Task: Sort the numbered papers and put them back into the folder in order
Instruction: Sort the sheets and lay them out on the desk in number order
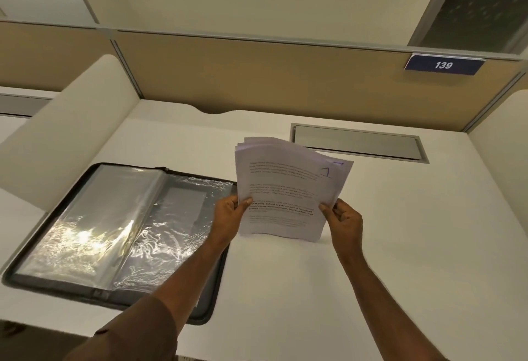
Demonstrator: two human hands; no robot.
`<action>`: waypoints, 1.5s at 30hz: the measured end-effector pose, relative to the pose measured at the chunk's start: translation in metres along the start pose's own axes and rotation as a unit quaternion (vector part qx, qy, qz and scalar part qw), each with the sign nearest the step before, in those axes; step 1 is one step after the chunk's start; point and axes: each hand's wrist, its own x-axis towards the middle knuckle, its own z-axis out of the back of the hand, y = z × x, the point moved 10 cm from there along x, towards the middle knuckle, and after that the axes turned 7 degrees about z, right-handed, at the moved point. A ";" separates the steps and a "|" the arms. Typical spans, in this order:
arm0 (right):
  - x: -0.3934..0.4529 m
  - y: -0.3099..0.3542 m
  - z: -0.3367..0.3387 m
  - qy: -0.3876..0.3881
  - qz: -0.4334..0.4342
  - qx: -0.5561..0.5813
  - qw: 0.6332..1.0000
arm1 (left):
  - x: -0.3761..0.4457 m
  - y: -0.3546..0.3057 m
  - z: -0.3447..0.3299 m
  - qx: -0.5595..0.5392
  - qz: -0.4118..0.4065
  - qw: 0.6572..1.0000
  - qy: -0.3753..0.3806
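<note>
One folder (114,235) lies open at eight o'clock on the bench (400,246). One sheaf of papers (288,189), sheets too overlapped to count, at centre. Two hands: left (230,215), right (344,217). One number plate (443,65) at two o'clock.

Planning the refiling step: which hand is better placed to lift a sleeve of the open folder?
Probably the left hand: its grip is on the paper stack's edge beside the folder; the right hand is on the far side.
</note>
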 end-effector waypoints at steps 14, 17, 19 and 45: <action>0.020 0.014 -0.061 0.050 -0.101 0.089 0.990 | -0.003 -0.018 0.069 0.021 0.015 0.999 -0.019; 0.020 0.014 -0.081 0.026 -0.133 0.076 0.988 | 0.003 -0.013 0.093 -0.010 0.034 0.999 -0.018; 0.019 0.015 -0.093 -0.004 -0.144 0.063 0.988 | 0.007 -0.011 0.109 -0.038 0.043 0.998 -0.020; 0.037 0.067 -0.332 -0.031 -0.133 -0.084 0.987 | 0.112 0.010 0.330 -0.151 0.106 0.983 0.026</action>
